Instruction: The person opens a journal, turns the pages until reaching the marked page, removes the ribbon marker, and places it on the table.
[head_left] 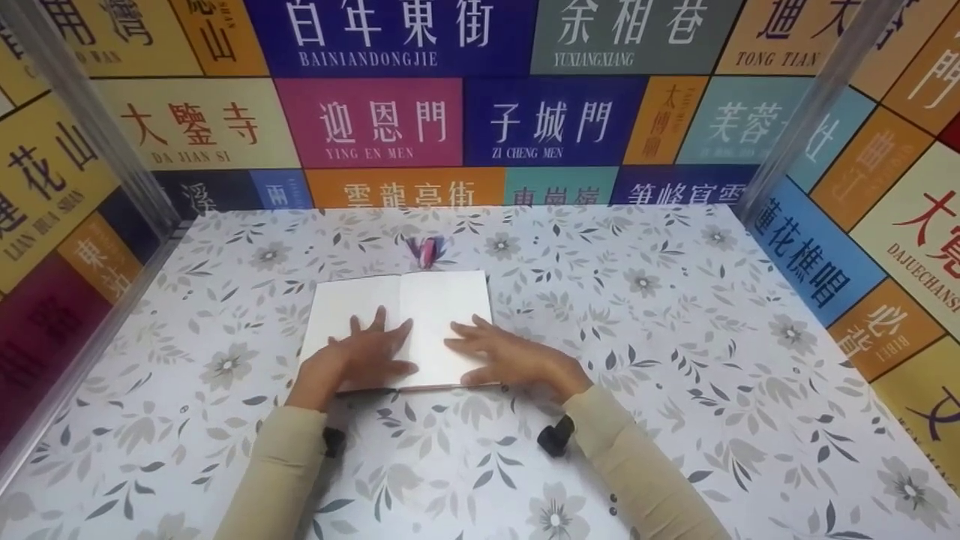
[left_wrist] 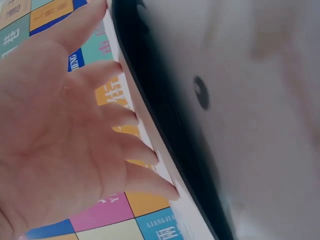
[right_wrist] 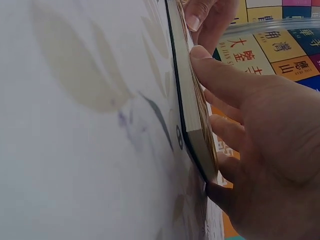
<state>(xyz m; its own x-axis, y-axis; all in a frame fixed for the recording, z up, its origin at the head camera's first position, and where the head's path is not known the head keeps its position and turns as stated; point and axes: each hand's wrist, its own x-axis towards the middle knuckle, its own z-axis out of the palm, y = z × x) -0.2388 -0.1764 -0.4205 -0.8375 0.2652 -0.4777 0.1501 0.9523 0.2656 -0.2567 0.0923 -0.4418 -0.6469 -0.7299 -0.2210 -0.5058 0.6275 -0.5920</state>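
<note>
An open notebook (head_left: 444, 296) with blank white pages lies on the table, dark along its cover edge. My left hand (head_left: 358, 351) rests on the left page, fingers spread, its thumb reaching toward the fold. On the right page lies my right hand (head_left: 514, 358), its fingers pointing inward and also apart. Seen from the left wrist, the fingertips (left_wrist: 150, 157) press along the page surface beside the dark cover edge (left_wrist: 165, 125). The right wrist view shows the thick stack of page edges (right_wrist: 192, 107) under the fingers. Neither hand grips anything.
A small pink and purple object (head_left: 428, 253) lies just beyond the notebook's top edge. The table (head_left: 637, 420) wears a white cloth with grey flowers and leaves. Colourful panels with Chinese lettering (head_left: 371, 124) stand around the back and sides, with clear upright posts (head_left: 795, 112) at the corners.
</note>
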